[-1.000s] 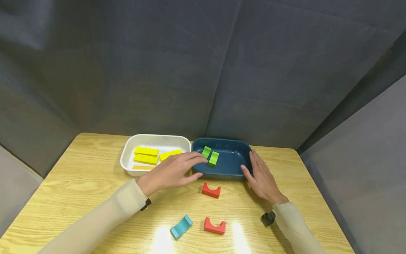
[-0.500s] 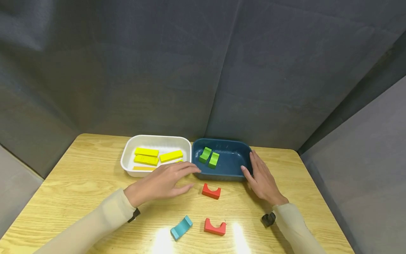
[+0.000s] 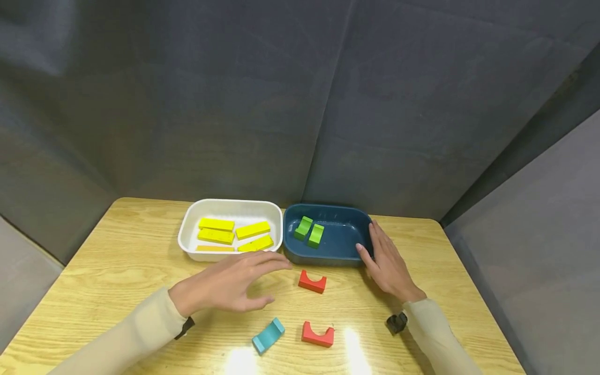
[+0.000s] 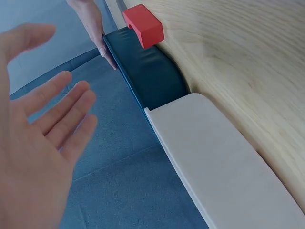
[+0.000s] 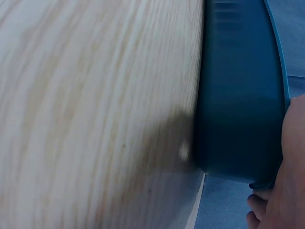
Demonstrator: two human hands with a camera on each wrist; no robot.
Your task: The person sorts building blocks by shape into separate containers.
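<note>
My left hand [image 3: 232, 281] hovers over the table in front of the white tray [image 3: 184, 229], holding nothing, its fingers fairly straight and thumb apart. In the left wrist view the palm [image 4: 33, 152] faces up beside the trays. My right hand [image 3: 390, 265] holds the right end of the dark blue tray [image 3: 344, 242], thumb over the rim and fingers along the outer side. Two green curved blocks [image 3: 315, 236] lie in that tray's left part. Several yellow bars [image 3: 215, 236] lie in the white tray, with one orange-yellow bar [image 3: 214, 249] near its front wall.
On the wooden table [image 3: 117, 260], a red arch block [image 3: 312, 282] lies just before the dark blue tray. Nearer are another red arch block [image 3: 317, 336] and a light blue curved block [image 3: 268, 336]. A grey curtain [image 3: 300, 104] stands behind the trays.
My left hand has drawn back from over the dark blue tray, toward me and to the left, uncovering the green blocks and yellow bars. My right hand stays on the tray.
</note>
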